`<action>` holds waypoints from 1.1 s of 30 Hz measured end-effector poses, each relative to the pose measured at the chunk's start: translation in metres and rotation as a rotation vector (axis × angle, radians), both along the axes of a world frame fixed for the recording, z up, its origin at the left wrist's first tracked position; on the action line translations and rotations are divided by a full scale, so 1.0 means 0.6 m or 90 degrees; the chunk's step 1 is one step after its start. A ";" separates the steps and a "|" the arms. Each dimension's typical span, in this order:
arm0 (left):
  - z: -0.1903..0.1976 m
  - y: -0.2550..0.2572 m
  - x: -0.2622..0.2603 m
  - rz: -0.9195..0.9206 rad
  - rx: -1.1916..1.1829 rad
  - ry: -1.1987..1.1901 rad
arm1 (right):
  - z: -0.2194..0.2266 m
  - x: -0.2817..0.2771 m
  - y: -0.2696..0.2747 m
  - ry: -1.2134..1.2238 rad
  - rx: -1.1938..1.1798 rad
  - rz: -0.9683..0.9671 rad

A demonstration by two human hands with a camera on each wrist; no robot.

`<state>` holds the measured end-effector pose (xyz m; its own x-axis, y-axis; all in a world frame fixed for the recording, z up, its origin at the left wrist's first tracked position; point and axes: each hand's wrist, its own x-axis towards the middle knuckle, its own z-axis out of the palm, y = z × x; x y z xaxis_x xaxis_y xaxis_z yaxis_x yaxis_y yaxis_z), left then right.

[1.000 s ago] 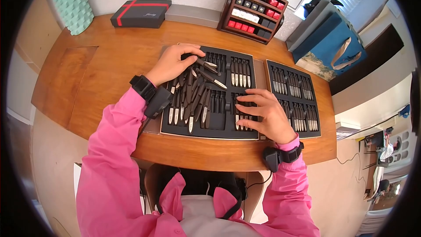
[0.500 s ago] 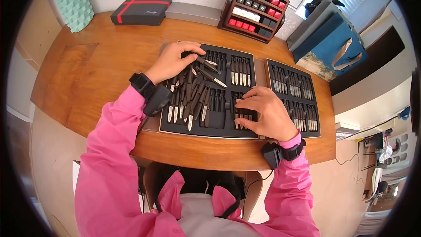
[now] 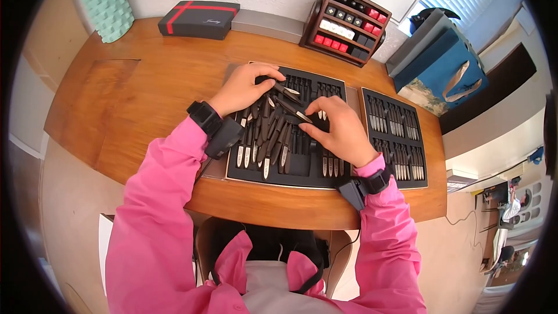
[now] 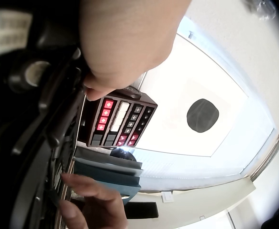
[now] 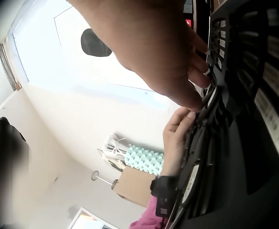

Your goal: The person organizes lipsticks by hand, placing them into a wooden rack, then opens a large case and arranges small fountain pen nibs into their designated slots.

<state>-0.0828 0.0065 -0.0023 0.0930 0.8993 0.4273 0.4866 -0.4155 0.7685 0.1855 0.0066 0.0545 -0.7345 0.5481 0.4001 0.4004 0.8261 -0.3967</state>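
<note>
Dark slim sticks with pale, pointed, printed tips lie in a loose pile (image 3: 273, 125) across the left part of a black compartmented tray (image 3: 299, 166). My left hand (image 3: 247, 88) rests at the pile's far side, thumb and fingers curled round the rear end of one dark stick (image 3: 283, 89). My right hand (image 3: 340, 128) reaches over the tray's middle. Its thumb and forefinger stand apart on either side of another stick's pale tip (image 3: 303, 116). In the left wrist view a gap shows between these fingertips. The left palm hides part of the pile.
A second black tray (image 3: 397, 139) filled with such sticks lies to the right. Behind stand a black box with red ribbon (image 3: 200, 20), a wooden rack of red, white and black keycap-like cubes (image 3: 346, 26) and a blue paper bag (image 3: 444, 67).
My right hand has moved from the tray's near right compartment up and left to the pile's edge. My left hand has stayed on the pile; the view has shifted slightly.
</note>
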 end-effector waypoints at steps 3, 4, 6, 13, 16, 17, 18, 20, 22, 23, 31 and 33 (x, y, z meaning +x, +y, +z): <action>0.001 -0.001 0.001 0.001 -0.010 -0.001 | -0.015 -0.014 0.004 0.005 -0.053 0.014; 0.000 -0.001 0.000 -0.003 -0.005 -0.001 | -0.015 -0.015 0.004 0.003 -0.053 0.017; -0.004 0.000 -0.001 0.000 -0.010 -0.005 | -0.015 -0.012 0.003 0.019 -0.059 -0.013; -0.003 0.001 -0.002 -0.002 -0.002 0.007 | -0.010 0.028 -0.005 0.074 -0.190 -0.077; -0.001 0.001 0.000 0.002 0.002 0.003 | -0.023 0.041 0.000 0.095 -0.117 -0.069; 0.001 0.000 0.000 0.002 0.004 0.007 | -0.020 0.041 -0.002 0.090 -0.145 -0.077; 0.002 -0.002 0.000 0.006 -0.008 0.003 | -0.016 0.038 -0.004 0.094 -0.144 -0.075; 0.006 -0.004 0.003 0.007 -0.017 0.002 | -0.003 0.030 -0.010 0.053 -0.111 -0.042; 0.003 -0.003 0.002 0.010 -0.010 0.005 | 0.002 0.027 -0.014 0.048 -0.108 -0.034; 0.002 -0.003 0.001 0.002 -0.015 -0.006 | 0.001 0.028 -0.017 0.027 -0.112 -0.028; 0.001 -0.002 0.001 0.004 0.017 -0.002 | -0.008 0.041 -0.013 0.115 -0.082 -0.039; 0.002 -0.002 0.001 0.006 0.004 0.006 | 0.014 0.051 -0.022 0.113 -0.057 -0.032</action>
